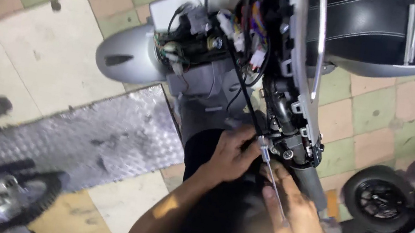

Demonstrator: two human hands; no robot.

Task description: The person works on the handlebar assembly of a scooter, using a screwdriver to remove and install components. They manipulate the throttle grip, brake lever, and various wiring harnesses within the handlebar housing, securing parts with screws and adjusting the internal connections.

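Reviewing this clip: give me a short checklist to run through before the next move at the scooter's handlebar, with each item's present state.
1. Left hand at the handlebar: ok.
2. Right hand holding the screwdriver: ok.
3. Screwdriver tip seated on a fastener: cannot tell, blurred.
4. Black cable clear of the tool: cannot tell.
5. Loose wiring exposed, cover off: ok.

Left hand: grips black cable at handlebar.
Right hand: holds screwdriver.
Scooter: cover off, wiring exposed.
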